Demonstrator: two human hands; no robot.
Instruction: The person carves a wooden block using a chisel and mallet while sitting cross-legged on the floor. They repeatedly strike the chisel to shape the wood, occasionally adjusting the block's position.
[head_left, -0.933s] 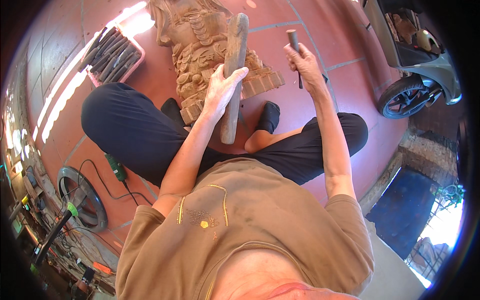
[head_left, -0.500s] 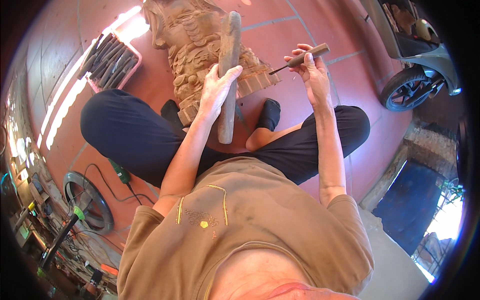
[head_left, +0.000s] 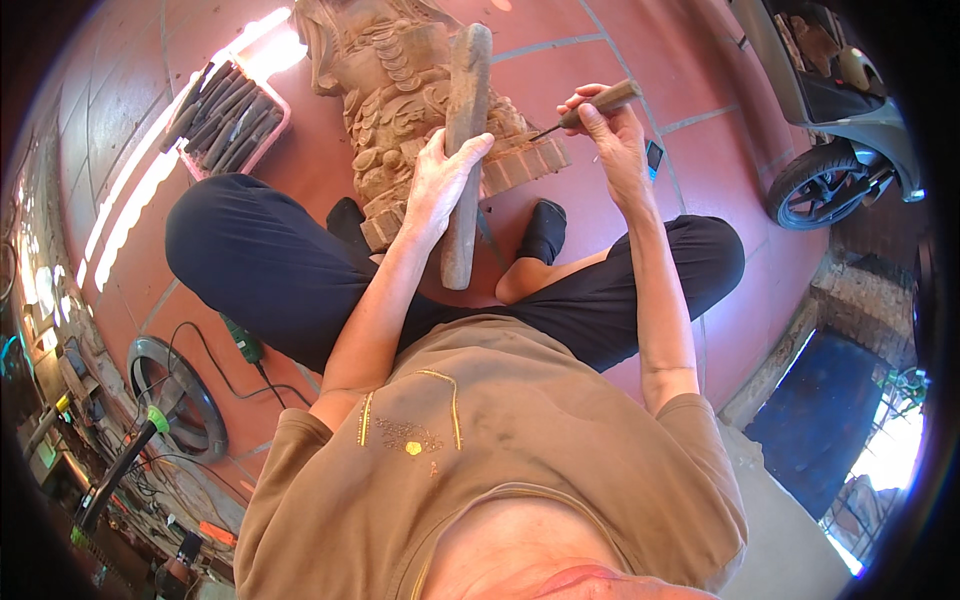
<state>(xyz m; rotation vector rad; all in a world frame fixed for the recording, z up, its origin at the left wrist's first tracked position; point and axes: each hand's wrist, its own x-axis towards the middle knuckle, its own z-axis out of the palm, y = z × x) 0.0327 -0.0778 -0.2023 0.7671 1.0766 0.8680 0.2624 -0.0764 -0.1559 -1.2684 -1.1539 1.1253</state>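
Note:
My left hand (head_left: 438, 185) is closed around the middle of a long wooden club (head_left: 467, 90), which slants upright over my lap. Between the fingers of my right hand (head_left: 624, 155) is a carving chisel (head_left: 612, 97) with a wooden handle, its thin blade directed left. The blade's tip is by the right edge of a carved wooden sculpture (head_left: 385, 105); whether it touches cannot be made out. The sculpture lies on the floor in front of my crossed legs, its middle partly covered by the club and my left hand.
A pink basket (head_left: 283, 112) full of dark-handled tools sits at the far left. Right of me are a small dark device (head_left: 654, 158) on the tiles and a motorbike wheel (head_left: 822, 192). A green power tool (head_left: 242, 340) with its cable lies by my left knee, near a loose wheel (head_left: 175, 400).
My right hand has moved a little left with the chisel, bringing its tip closer over the sculpture's edge. The small device on the floor has come into sight. My left hand keeps the club.

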